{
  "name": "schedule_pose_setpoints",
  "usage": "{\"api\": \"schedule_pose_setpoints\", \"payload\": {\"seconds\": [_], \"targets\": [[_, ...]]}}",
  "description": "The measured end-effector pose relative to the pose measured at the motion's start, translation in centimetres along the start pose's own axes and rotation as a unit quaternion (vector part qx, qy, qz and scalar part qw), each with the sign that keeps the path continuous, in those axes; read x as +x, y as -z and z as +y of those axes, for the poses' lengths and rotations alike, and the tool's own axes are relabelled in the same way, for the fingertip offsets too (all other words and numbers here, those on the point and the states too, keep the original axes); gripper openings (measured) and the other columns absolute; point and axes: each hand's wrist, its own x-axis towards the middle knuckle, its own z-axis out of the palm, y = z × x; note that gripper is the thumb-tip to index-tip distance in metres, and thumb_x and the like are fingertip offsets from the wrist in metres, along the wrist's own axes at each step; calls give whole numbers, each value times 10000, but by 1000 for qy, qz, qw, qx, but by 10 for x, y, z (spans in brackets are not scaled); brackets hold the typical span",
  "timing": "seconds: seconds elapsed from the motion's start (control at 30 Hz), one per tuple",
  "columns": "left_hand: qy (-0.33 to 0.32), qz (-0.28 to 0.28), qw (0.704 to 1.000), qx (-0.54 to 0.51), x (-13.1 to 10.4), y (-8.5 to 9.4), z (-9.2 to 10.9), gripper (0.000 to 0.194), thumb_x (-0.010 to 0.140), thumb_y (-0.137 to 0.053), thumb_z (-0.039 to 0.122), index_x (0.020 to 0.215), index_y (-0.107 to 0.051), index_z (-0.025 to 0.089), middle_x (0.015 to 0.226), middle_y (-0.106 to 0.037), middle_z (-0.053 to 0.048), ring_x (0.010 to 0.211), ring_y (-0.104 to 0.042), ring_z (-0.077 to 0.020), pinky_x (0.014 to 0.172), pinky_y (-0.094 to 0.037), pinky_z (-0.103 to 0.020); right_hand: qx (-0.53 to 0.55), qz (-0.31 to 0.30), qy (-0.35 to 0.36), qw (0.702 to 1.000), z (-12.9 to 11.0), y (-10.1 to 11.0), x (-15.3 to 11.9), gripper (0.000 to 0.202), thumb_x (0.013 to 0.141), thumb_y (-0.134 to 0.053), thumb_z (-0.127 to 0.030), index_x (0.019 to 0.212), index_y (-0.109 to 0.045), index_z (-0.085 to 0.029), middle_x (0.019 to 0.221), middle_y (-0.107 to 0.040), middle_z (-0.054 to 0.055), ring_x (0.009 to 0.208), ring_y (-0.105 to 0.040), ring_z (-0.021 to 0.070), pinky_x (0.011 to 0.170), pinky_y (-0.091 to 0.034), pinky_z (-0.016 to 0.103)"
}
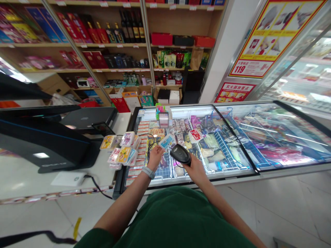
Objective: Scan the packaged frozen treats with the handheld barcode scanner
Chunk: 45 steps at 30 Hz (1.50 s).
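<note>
My left hand (pixel 155 155), with a grey watch on the wrist, pinches a small blue-and-white packet (pixel 167 141) by its near edge. Wrapped around the handle of a black barcode scanner (pixel 180 154), my right hand (pixel 196 169) holds it just right of the packet. The scanner's head points toward the packet, and a thin black cable hangs near both hands. Left of my left hand, small clear-wrapped packs with yellow, purple and pink labels (pixel 124 155) lie heaped at the counter's edge. Both hands are above the glass top of a chest freezer (pixel 219 174).
On the left counter (pixel 20 187) stand a black checkout terminal (pixel 46 137) and a white box (pixel 67 178) with a cable. A red-and-white packet (pixel 195 135) and colourful toys (pixel 160 109) are at the freezer. Stocked shelves (pixel 116 44) line the back wall.
</note>
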Motion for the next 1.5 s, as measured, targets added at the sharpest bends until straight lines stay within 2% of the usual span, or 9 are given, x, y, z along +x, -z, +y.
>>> {"api": "schedule_pose_setpoints", "payload": {"seconds": [0.5,0.67,0.77,0.9,1.0,1.13,1.17,1.27,1.5], "targets": [[-1,-2,1000,8,-3,1,0,339,667,-726,390,888,-624,153,770,-720,-64,766,-669,-184,718,-485,-296,-3,-9,-2,1000,-2,1,1,248,783,-594,-170,1029,-561,-170,936,-671,69,889,-627,223,727,-424,275],[-18,11,999,34,-3,11,3,372,654,-717,422,888,-636,145,799,-721,-79,707,-661,-175,659,-485,-281,6,-5,0,1000,0,1,1,233,794,-577,-192,1027,-565,-179,953,-668,66,896,-625,221,746,-434,286],[-48,45,996,68,5,30,8,366,681,-678,438,900,-640,148,791,-713,-72,701,-652,-170,645,-487,-275,6,-6,5,1000,3,-1,3,235,785,-581,-194,1019,-564,-181,954,-666,64,917,-624,227,763,-437,294],[-117,148,971,146,19,76,27,292,716,-636,394,899,-627,168,843,-696,-59,809,-638,-186,755,-489,-298,-1,-7,13,1000,9,-4,5,230,782,-577,-197,1011,-565,-180,947,-662,67,926,-620,235,770,-437,300],[-167,229,933,223,25,117,46,282,727,-631,336,963,-625,181,970,-672,-69,921,-609,-223,877,-456,-353,-2,-12,12,1000,12,-4,6,226,784,-568,-196,1008,-569,-175,938,-661,71,900,-621,234,748,-438,296],[-219,265,883,319,30,161,60,257,797,-556,279,1019,-629,175,1115,-636,-105,1091,-545,-265,1011,-372,-414,-10,-8,7,1000,12,-2,6,236,779,-568,-198,1013,-577,-176,935,-660,69,890,-621,234,739,-436,296],[-255,260,838,407,31,169,60,259,833,-505,283,1035,-622,170,1126,-632,-115,1104,-538,-265,1013,-375,-420,-12,-6,6,1000,11,-1,7,242,779,-570,-199,1019,-578,-176,930,-660,68,886,-621,233,738,-436,297],[-281,244,795,479,38,183,55,249,857,-469,269,1017,-626,163,1138,-629,-127,1148,-510,-262,1052,-345,-419,-13,-8,8,1000,11,-1,8,258,782,-576,-205,1038,-578,-171,925,-660,71,875,-621,232,739,-435,299],[-280,223,771,527,44,186,31,229,835,-454,182,963,-643,167,1111,-634,-145,1112,-539,-275,1007,-398,-432,-5,-9,7,1000,16,-1,10,277,784,-578,-191,1061,-563,-179,965,-659,76,924,-620,236,764,-443,300]]}}
